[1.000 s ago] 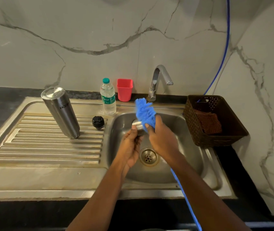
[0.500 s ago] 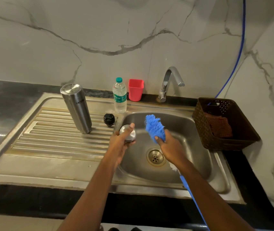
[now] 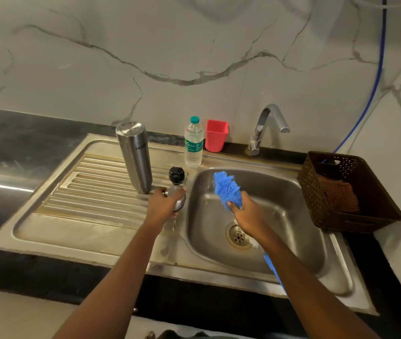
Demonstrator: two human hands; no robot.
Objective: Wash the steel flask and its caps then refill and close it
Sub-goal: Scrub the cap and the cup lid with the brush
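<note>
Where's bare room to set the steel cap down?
Free: ribbed drainboard left of and in front of the steel flask, plus the flat strip along its front edge. Crowded: between flask, black cap and water bottle.

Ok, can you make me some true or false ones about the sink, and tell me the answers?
1. The steel flask stands on the draining board. True.
2. The black cap sits on the board near the flask. True.
3. The left hand holds the black cap. False: it holds the steel cap.
4. The right hand grips the blue brush. True.
5. Water pours from the tap. False: no stream shows.
</note>
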